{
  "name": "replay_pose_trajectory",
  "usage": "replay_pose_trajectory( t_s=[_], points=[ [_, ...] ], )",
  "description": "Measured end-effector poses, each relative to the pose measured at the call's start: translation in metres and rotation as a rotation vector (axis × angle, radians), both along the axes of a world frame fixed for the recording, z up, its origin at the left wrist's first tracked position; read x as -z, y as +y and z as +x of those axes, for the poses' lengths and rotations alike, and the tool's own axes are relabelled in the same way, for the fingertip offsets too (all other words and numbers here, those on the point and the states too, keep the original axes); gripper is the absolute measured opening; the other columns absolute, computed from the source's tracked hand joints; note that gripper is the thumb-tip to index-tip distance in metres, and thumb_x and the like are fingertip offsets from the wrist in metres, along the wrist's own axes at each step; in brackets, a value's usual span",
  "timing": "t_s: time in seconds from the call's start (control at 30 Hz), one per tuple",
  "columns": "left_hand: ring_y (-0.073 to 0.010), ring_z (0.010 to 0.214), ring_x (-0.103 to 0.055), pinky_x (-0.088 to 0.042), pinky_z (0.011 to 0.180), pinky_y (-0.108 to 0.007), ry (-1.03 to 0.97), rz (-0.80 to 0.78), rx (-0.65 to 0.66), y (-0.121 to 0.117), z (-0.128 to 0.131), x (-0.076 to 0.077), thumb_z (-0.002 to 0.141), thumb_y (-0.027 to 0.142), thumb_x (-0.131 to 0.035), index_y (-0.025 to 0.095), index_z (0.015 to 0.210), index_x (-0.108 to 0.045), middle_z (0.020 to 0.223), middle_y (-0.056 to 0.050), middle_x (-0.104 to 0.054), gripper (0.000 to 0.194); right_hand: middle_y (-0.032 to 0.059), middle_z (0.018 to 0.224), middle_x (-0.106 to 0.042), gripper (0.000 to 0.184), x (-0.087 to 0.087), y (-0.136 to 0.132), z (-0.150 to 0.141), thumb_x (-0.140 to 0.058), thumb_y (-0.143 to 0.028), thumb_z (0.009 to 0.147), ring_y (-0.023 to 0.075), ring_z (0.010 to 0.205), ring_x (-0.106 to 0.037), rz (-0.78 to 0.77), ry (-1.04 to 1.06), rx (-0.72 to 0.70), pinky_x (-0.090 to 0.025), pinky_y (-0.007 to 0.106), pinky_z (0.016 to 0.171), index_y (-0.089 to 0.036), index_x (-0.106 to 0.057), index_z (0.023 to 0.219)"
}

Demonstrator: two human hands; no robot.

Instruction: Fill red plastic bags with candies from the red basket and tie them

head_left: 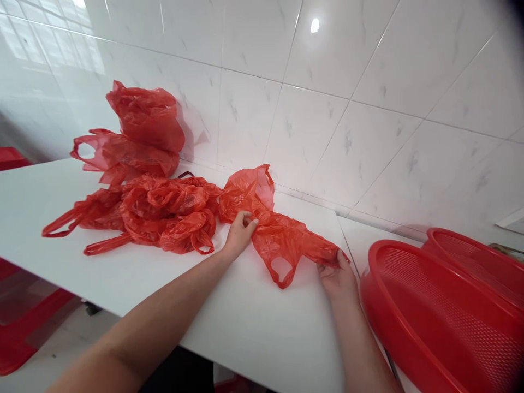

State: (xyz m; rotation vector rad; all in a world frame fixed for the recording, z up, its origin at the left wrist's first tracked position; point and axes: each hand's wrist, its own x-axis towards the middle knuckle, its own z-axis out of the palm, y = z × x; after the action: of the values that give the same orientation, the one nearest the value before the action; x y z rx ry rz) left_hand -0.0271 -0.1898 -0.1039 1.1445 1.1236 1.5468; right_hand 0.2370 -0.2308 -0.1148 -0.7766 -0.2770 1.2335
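Note:
A thin red plastic bag (282, 234) with a looped handle lies stretched across the white table in front of me. My left hand (240, 233) pinches its left part between thumb and fingers. At the bag's right end, my right hand (338, 273) is closed on a bunched handle. Just left of my left hand is a heap of crumpled red plastic bags (164, 210), with several handles sticking out. Behind that heap, another pile of red bags (143, 120) is stacked against the wall.
Two red plastic baskets (393, 251) with perforated walls stand at the right, close to my right forearm. A white tiled wall (254, 109) borders the back of the white table (172, 278). Red stools (36, 316) are at the lower left.

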Motion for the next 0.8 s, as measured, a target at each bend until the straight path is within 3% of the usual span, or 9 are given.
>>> replay_pose_trajectory(
  t_s=[0.1, 0.2, 0.27, 0.33, 0.4, 0.5, 0.63, 0.7, 0.8],
  points=[
    [-0.0192, 0.094, -0.051, -0.043, 0.083, -0.035, 0.517, 0.432, -0.273, -0.016, 0.005, -0.013, 0.078, 0.027, -0.061, 0.020, 0.101, -0.058, 0.099, -0.006, -0.055, 0.024, -0.0019, 0.084, -0.070, 0.007, -0.001, -0.001, -0.002, -0.065, -0.025, 0.076, 0.0122, 0.078, -0.066, 0.023, -0.023, -0.002, -0.054, 0.023, 0.063, -0.021, -0.063, 0.081],
    [-0.0190, 0.087, -0.052, -0.045, 0.079, -0.035, 0.879, 0.711, -0.179, -0.034, 0.017, -0.020, 0.084, 0.023, -0.052, 0.020, 0.097, -0.061, 0.093, -0.006, -0.056, 0.016, -0.0035, 0.085, -0.070, 0.008, -0.002, -0.003, -0.003, -0.069, -0.024, 0.073, 0.0112, 0.080, -0.066, 0.055, -0.033, -0.016, -0.054, 0.022, 0.064, -0.022, -0.064, 0.079],
    [-0.0186, 0.082, -0.055, -0.047, 0.071, -0.033, 0.961, 0.685, -0.008, -0.044, 0.027, -0.017, 0.083, 0.029, -0.055, 0.021, 0.106, -0.058, 0.094, -0.007, -0.057, 0.024, -0.0033, 0.089, -0.070, 0.011, -0.003, -0.006, -0.004, -0.070, -0.025, 0.072, 0.0111, 0.083, -0.066, 0.097, -0.070, -0.072, -0.054, 0.021, 0.067, -0.023, -0.065, 0.082],
    [-0.0229, 0.089, -0.056, -0.050, 0.070, -0.035, 0.967, 0.564, 0.098, -0.049, 0.038, -0.010, 0.071, 0.041, -0.068, 0.021, 0.125, -0.047, 0.110, -0.011, -0.055, 0.061, -0.0011, 0.097, -0.070, 0.018, -0.006, -0.009, -0.007, -0.070, -0.027, 0.072, 0.0127, 0.091, -0.064, 0.146, -0.131, -0.172, -0.054, 0.024, 0.075, -0.023, -0.066, 0.089],
    [-0.0313, 0.106, -0.051, -0.049, 0.079, -0.044, 0.961, 0.471, 0.110, -0.049, 0.044, -0.002, 0.054, 0.050, -0.079, 0.021, 0.137, -0.033, 0.128, -0.017, -0.045, 0.100, 0.0016, 0.106, -0.068, 0.025, -0.010, -0.012, -0.011, -0.070, -0.028, 0.072, 0.0154, 0.101, -0.061, 0.192, -0.185, -0.274, -0.051, 0.029, 0.086, -0.022, -0.066, 0.096],
    [-0.0391, 0.126, -0.034, -0.037, 0.096, -0.054, 0.972, 0.435, 0.064, -0.042, 0.044, 0.007, 0.046, 0.050, -0.082, 0.020, 0.141, -0.027, 0.139, -0.020, -0.033, 0.113, 0.0023, 0.109, -0.067, 0.025, -0.013, -0.016, -0.016, -0.070, -0.024, 0.071, 0.0177, 0.109, -0.057, 0.230, -0.203, -0.353, -0.047, 0.035, 0.094, -0.022, -0.066, 0.095],
    [-0.0338, 0.124, -0.038, -0.037, 0.096, -0.048, 0.955, 0.408, 0.046, -0.029, 0.031, 0.008, 0.065, 0.023, -0.069, 0.022, 0.131, -0.043, 0.134, -0.015, -0.043, 0.070, -0.0017, 0.090, -0.070, 0.019, -0.011, -0.017, -0.016, -0.070, -0.018, 0.065, 0.0151, 0.091, -0.064, 0.160, -0.156, -0.306, -0.053, 0.031, 0.081, -0.022, -0.066, 0.083],
    [-0.0278, 0.106, -0.053, -0.043, 0.085, -0.039, 0.879, 0.330, 0.101, -0.024, 0.024, 0.006, 0.071, 0.014, -0.056, 0.022, 0.107, -0.060, 0.112, -0.010, -0.059, 0.036, -0.0044, 0.079, -0.069, 0.015, -0.009, -0.015, -0.012, -0.071, -0.018, 0.061, 0.0131, 0.079, -0.065, 0.089, -0.134, -0.188, -0.054, 0.027, 0.070, -0.022, -0.062, 0.072],
    [-0.0188, 0.074, -0.059, -0.042, 0.065, -0.029, 0.562, 0.112, 0.313, -0.019, 0.016, 0.000, 0.076, 0.018, -0.050, 0.019, 0.074, -0.059, 0.077, -0.004, -0.063, 0.010, -0.0081, 0.070, -0.066, 0.020, -0.005, -0.009, -0.005, -0.072, -0.019, 0.059, 0.0108, 0.070, -0.064, 0.029, -0.130, -0.002, -0.054, 0.024, 0.064, -0.021, -0.052, 0.063]
  ],
)
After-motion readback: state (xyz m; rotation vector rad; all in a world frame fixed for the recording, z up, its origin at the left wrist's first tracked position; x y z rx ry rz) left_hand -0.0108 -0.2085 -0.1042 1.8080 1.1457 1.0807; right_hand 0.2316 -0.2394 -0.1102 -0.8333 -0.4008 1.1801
